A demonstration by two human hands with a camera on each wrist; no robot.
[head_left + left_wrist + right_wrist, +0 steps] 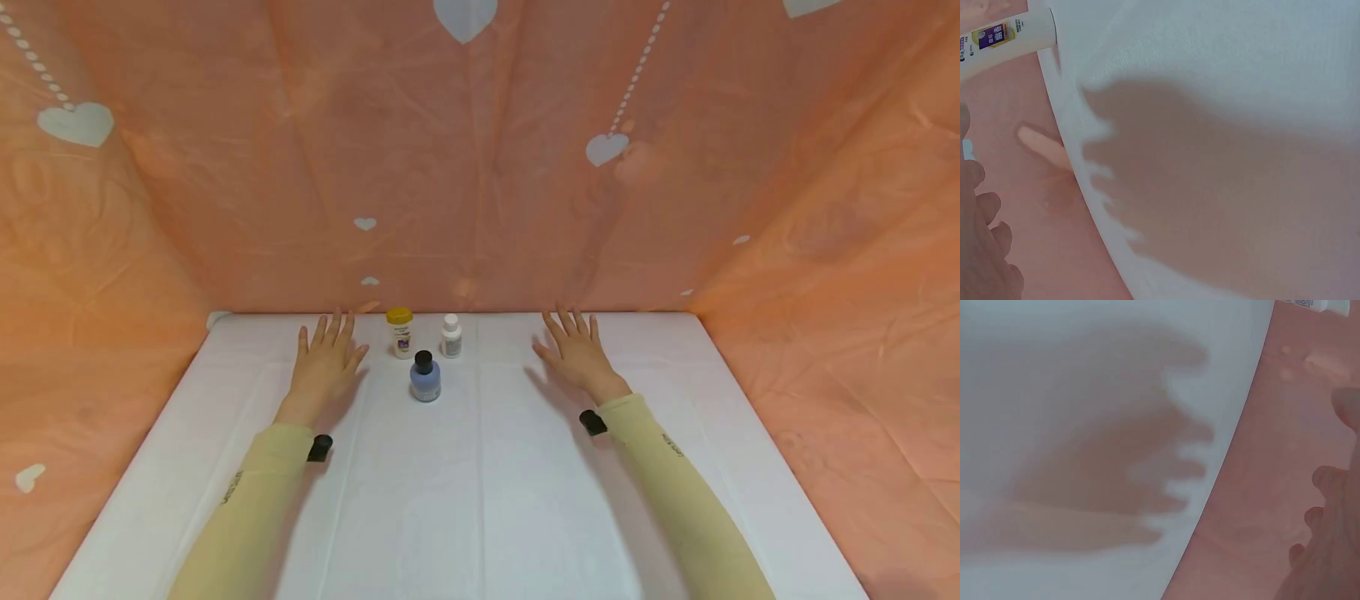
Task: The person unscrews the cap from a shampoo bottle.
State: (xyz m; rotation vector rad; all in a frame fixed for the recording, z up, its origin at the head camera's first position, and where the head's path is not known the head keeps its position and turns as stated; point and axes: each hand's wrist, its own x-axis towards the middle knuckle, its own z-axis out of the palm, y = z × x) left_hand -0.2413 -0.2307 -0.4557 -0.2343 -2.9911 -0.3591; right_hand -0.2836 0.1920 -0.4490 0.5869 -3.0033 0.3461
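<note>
My left hand (325,369) is held over the left of the white table with fingers spread, holding nothing. To its right stands a white bottle with a yellow cap (402,337); its label (996,36) shows in the left wrist view. Beside that is a small white bottle (451,340) with a white cap. Nearer the front stands a blue bottle with a black cap (425,382). All three are upright. My right hand (579,357), fingers also spread and grasping nothing, is over the right half of the table. Each hand casts a shadow on the cloth.
The table (480,492) is covered in white cloth. An orange curtain (420,150) with white hearts rises behind its back edge and along both sides. Each sleeve has a small black device (319,448) at the wrist.
</note>
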